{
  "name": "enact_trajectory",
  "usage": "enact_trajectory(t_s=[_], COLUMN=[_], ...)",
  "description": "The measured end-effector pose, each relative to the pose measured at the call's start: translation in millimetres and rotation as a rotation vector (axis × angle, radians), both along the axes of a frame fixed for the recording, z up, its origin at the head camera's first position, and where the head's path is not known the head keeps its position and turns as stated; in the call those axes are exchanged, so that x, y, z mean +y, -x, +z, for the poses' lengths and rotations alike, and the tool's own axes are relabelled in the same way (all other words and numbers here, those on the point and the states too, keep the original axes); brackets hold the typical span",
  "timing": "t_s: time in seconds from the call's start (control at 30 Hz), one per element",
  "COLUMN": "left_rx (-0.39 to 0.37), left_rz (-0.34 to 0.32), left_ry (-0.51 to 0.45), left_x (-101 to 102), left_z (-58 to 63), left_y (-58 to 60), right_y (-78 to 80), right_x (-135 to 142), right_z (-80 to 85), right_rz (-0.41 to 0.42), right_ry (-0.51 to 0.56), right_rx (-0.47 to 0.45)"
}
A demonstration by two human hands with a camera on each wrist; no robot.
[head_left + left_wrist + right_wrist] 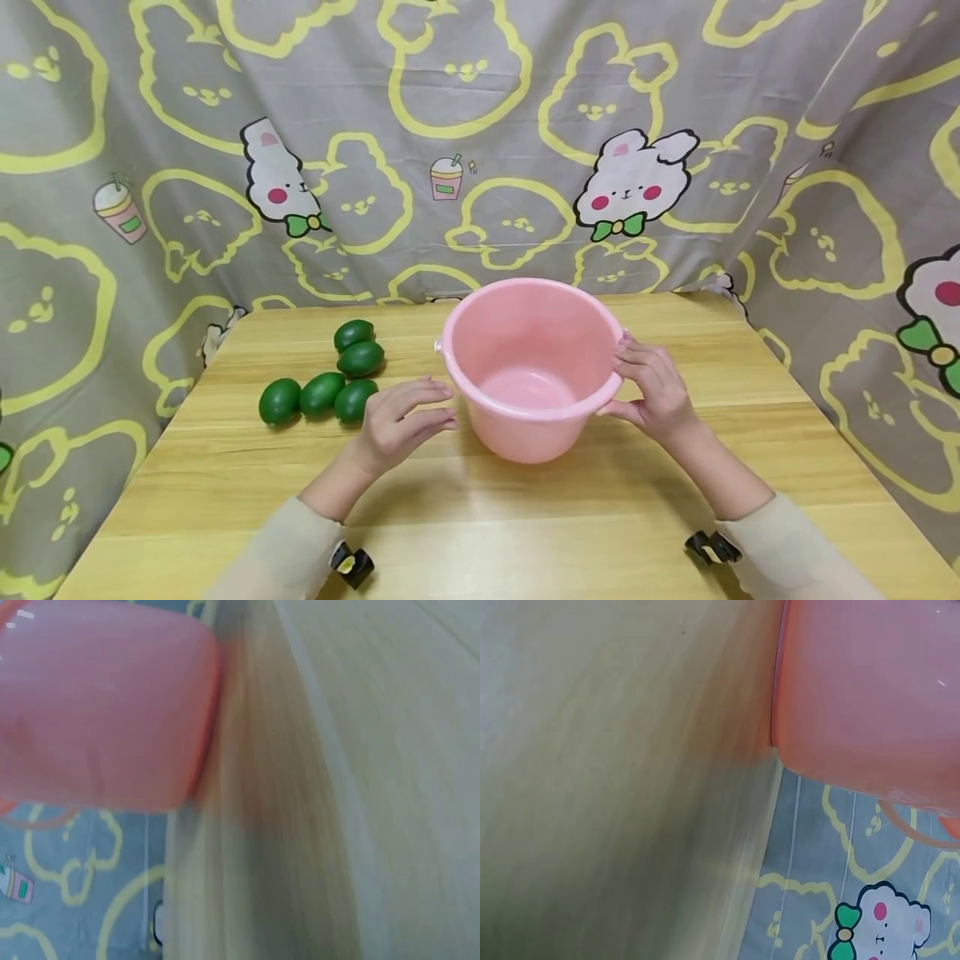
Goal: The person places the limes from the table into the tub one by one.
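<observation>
A pink plastic bucket stands upright on the wooden table, its inside bare down to the bottom. My right hand holds its right side, fingertips at the rim and thumb at the front below them. On the other side, my left hand reaches toward the bucket with fingers extended and slightly bent, a small gap from the wall. Both wrist views show the bucket's outer wall but no fingers. Left of the bucket lie several dark green lime-like fruits, one partly behind my left hand.
The wooden table runs back to a grey curtain with yellow outlines and white rabbits, which also encloses both sides. The bucket's handle hangs at its far side. Black wrist devices sit at both sleeves.
</observation>
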State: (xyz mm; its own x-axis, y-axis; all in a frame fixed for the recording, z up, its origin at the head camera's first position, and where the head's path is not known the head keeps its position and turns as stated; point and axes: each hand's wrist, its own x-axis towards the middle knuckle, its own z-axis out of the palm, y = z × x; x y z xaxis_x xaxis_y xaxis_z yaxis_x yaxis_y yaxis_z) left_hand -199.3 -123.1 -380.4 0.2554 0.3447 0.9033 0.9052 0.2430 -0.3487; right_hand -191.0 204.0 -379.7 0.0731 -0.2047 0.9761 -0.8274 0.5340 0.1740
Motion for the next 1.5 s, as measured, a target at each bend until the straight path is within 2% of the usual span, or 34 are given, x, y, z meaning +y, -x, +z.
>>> enact_trajectory(t_s=[0.23,0.47,0.73,0.87,0.97,1.07,1.17,1.3,1.5], left_rx=[-0.101,-0.147,-0.263,-0.315,-0.383,-0.470,-0.589,-0.763,-0.871], left_rz=[0.084,0.129,0.255,0.349,0.445,0.561,0.677,0.786,0.913], left_ry=[0.043,0.076,0.142,0.196,0.244,0.278,0.308,0.334,0.355], left_x=[-20,-33,-51,-58,-64,-70,-76,-86,-100], left_z=[-8.2,-11.1,-12.1,-15.3,-17.6,-20.1,-21.9,-23.5,-26.8], left_y=[3.4,9.6,11.7,13.8,15.1,15.2,12.7,8.5,5.1], right_y=[1.3,4.0,6.0,6.3,5.3,3.4,2.4,4.7,5.5], right_x=[1,2,0,1,2,4,5,7,4], right_z=[-1.3,-1.4,-1.3,-1.9,-0.8,2.4,4.3,0.3,-1.7], right_rz=[0.001,-0.001,0.010,0.013,0.010,0.010,0.013,0.013,0.015], right_ry=[-0.013,-0.021,-0.025,-0.022,-0.022,-0.019,-0.021,-0.028,-0.028], right_rx=[-0.004,0.017,0.019,0.016,0.008,0.001,-0.003,-0.005,-0.001])
